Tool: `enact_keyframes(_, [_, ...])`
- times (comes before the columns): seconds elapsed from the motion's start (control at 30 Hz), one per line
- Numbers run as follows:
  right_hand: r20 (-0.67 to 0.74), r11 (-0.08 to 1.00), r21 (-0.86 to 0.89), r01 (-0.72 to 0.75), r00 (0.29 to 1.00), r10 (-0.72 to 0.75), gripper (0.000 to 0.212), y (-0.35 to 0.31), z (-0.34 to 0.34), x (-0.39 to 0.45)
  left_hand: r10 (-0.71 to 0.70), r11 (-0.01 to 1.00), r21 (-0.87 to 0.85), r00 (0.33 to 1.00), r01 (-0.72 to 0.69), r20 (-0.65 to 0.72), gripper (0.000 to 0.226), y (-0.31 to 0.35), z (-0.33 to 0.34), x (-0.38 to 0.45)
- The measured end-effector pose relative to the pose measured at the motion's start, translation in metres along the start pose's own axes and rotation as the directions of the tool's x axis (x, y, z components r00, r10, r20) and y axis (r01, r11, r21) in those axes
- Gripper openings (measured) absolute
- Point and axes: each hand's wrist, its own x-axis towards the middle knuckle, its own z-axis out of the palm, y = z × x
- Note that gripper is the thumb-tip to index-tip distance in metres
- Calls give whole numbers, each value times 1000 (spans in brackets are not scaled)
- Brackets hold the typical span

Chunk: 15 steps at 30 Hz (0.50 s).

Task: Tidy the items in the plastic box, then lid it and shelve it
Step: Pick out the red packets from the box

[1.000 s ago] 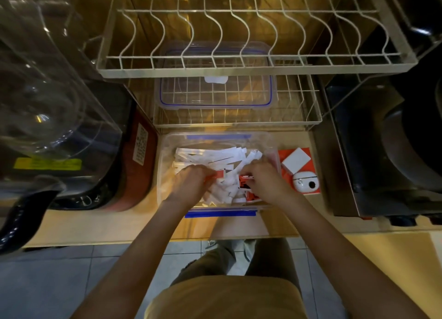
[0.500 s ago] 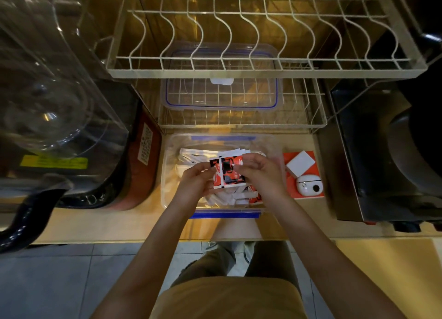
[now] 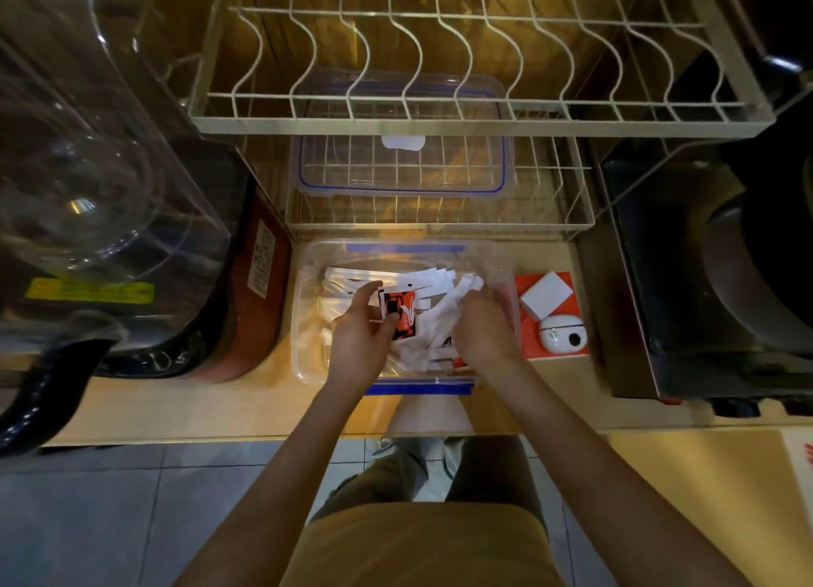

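A clear plastic box [image 3: 308, 305] with blue clips stands on the wooden counter, filled with several white paper sachets [image 3: 347, 278]. My left hand [image 3: 358, 338] is inside it, gripping a small stack of red-and-black packets [image 3: 399, 311] between thumb and fingers. My right hand [image 3: 481, 329] reaches down into the white sachets on the box's right side; whether it grips any is hidden. The box's clear lid [image 3: 400, 164] with a blue seal lies on the lower wire shelf [image 3: 567, 199] behind the box.
An upper wire dish rack [image 3: 440, 122] overhangs the lid. Right of the box sits an orange carton [image 3: 558, 353] with a white block and a white earbud case on top. A large clear water bottle [image 3: 88, 168] stands left; a dark appliance [image 3: 726, 278] stands right.
Both hands held the packet stack half a second ago. The right hand has let go and dropped into the white sachets, while the left keeps the stack lower in the box.
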Motion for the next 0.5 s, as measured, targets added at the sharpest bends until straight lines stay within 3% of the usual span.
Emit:
enact_keyframes(0.1, [84, 995, -98, -26, 996, 34, 26, 1, 3, -6, 31, 998, 48, 999, -32, 11, 51, 3, 2, -1])
enact_keyframes(0.3, [69, 974, -214, -79, 993, 96, 24, -4, 9, -5, 38, 997, 60, 998, -41, 54, 47, 1, 1, -1])
enact_keyframes(0.5, [17, 988, -101, -118, 993, 120, 24, -4, 7, -2, 74, 991, 107, 996, -80, 56, 45, 1, 4, -1])
